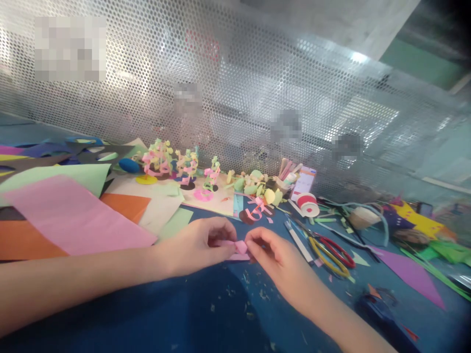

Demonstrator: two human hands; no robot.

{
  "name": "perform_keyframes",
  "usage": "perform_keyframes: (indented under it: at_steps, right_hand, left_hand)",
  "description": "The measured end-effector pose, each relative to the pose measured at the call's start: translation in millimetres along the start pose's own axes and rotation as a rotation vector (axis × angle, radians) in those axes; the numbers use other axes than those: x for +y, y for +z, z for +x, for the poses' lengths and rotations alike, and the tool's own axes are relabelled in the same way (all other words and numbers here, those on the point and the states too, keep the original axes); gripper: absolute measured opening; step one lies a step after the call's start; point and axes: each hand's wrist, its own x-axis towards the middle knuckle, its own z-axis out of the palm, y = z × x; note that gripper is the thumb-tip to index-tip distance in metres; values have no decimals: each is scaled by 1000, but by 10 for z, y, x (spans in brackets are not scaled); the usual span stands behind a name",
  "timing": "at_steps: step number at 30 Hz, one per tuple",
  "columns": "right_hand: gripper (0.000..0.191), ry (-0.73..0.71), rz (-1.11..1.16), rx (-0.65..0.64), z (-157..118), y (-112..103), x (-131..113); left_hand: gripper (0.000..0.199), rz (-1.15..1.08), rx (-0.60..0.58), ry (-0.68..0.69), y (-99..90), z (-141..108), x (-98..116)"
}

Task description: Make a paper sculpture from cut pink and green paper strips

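Near the middle of the blue table, a small pink strip [241, 246] is pinched between my two hands; I cannot tell if it is paper or felt. My left hand [206, 245] is closed on its left part, fingers curled over it. The thumb and forefinger of my right hand [274, 257] meet at its right end. A flat pink piece [241, 257] lies just beneath the fingertips. Right of my right hand are scissors with red and yellow handles [333, 257] and a white strip-like tool [299, 241].
Coloured sheets, including a large pink sheet [79, 206], cover the left side. Small pink, yellow and green figures [158, 159] stand at the back. A red-and-white spool [307, 204], a phone [303, 182] and a dark blue tool [384, 318] lie rightward. A perforated metal screen [235, 98] rises behind.
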Motion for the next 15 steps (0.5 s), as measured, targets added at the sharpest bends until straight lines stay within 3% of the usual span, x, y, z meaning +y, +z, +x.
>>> perform_keyframes:
  at_steps: [15]
  right_hand:
    - [13, 62, 74, -57, 8, -1, 5]
  left_hand:
    - [34, -28, -69, -80, -7, 36, -57]
